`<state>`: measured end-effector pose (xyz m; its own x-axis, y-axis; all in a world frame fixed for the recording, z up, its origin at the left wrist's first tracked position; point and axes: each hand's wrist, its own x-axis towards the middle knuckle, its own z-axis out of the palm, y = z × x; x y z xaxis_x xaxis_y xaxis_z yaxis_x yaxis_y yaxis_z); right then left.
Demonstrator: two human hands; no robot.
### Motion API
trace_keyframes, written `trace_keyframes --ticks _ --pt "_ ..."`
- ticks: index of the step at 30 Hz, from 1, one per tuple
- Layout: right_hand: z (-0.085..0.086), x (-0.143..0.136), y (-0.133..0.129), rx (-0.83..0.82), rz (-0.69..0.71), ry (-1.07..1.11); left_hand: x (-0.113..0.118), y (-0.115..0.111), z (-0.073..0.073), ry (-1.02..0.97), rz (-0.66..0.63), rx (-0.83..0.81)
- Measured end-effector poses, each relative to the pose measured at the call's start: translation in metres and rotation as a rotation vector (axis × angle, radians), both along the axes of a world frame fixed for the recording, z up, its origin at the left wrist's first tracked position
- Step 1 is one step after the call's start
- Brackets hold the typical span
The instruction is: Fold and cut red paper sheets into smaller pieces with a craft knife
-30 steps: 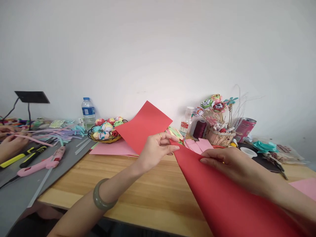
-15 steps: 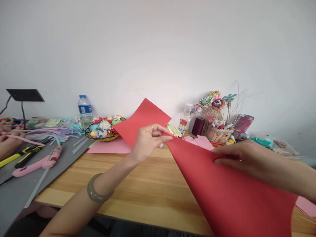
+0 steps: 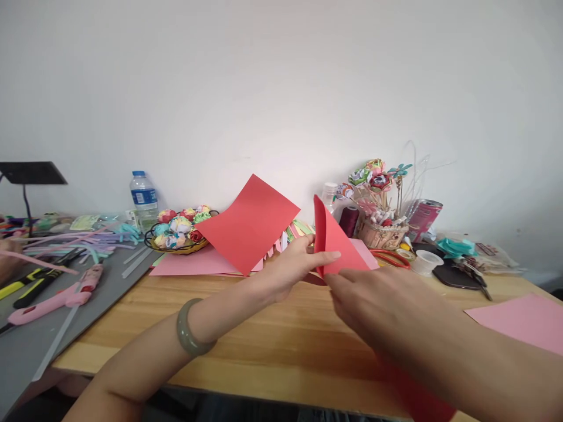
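Note:
A sheet of red paper (image 3: 341, 240) is bent over on itself between my two hands, above the middle of the table. My left hand (image 3: 299, 264) is closed on its folded left edge, thumb laid across the front. With bent fingers, my right hand (image 3: 373, 299) grips the paper just below that thumb; its fingertips are partly hidden. More of the red sheet shows underneath my right forearm. Behind my left hand, a second red sheet (image 3: 250, 223) leans up at the back, its lower corner over pink paper (image 3: 189, 264).
A basket of paper flowers (image 3: 176, 249) and a water bottle (image 3: 144, 199) stand at the back left. On the grey mat lie a pink glue gun (image 3: 61, 299) and pliers; another person's hand (image 3: 6, 261) is at far left. A flower pot (image 3: 382, 234) and pink sheet (image 3: 523, 319) are right.
The red paper, stretched out toward the lower right before, is now bent over upright. My right hand has moved left to meet my left hand. The view has shifted slightly right.

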<state>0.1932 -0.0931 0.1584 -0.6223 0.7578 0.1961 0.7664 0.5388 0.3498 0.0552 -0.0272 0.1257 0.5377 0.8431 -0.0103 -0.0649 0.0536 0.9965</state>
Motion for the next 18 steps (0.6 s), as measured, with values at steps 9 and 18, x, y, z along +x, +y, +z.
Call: trace_keyframes --ticks 9,18 --pt "0.017 0.01 0.028 0.052 0.086 0.659 -0.029 0.037 0.036 0.079 -0.069 0.187" --pt "-0.005 0.04 0.06 -0.735 -0.065 1.494 -0.041 0.031 0.04 0.508 -0.325 0.35"
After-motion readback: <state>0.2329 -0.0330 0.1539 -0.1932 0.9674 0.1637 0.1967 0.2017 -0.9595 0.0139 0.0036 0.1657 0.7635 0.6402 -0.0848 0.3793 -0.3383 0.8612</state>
